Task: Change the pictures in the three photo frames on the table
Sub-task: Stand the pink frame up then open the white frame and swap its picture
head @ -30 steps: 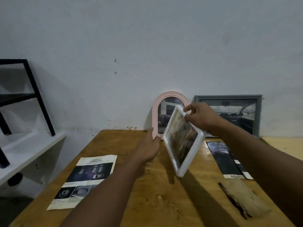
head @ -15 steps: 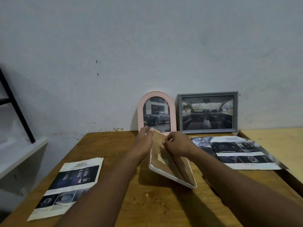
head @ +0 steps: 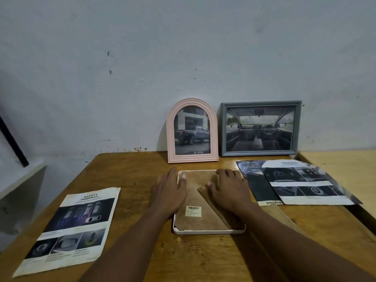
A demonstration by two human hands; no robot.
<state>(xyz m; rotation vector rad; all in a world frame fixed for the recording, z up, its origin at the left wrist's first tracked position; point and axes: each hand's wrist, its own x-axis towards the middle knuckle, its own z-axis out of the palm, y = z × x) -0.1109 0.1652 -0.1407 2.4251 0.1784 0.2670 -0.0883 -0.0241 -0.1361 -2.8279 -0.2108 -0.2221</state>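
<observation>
Step in hand: the backing of the white frame (head: 209, 232) is judged to be about to be opened, so that its picture can be taken out.

White frame: laid face down on the table (head: 132, 171), between the two hands, with its brown backing board (head: 195, 219) and barcode label (head: 193, 211) facing up.

Left hand (head: 169, 191): laid flat at the frame's left edge, fingers spread and nothing pinched; the thumb rests on the upper left rim.

Right hand (head: 228, 189): laid palm down on the upper right of the backing, fingers loosely spread, fingertips at the top of the folded easel stand (head: 218, 208); no grip is closed on anything.

Other frames: the pink arched frame (head: 192, 131) and the grey frame (head: 260, 128) stand against the wall, beyond both hands, each with a car picture inside.

Replacement prints: the safety sheet (head: 69, 231) lies left of the left hand; two brochure sheets (head: 295, 184) lie right of the right hand.

Method advised: the frame is best held down by the left hand while the backing's catches are sought with the right fingertips. Catches cannot be made out here.

Caution: the board should be lifted evenly; prying at one corner may bend it or strain the thin rim.
</observation>
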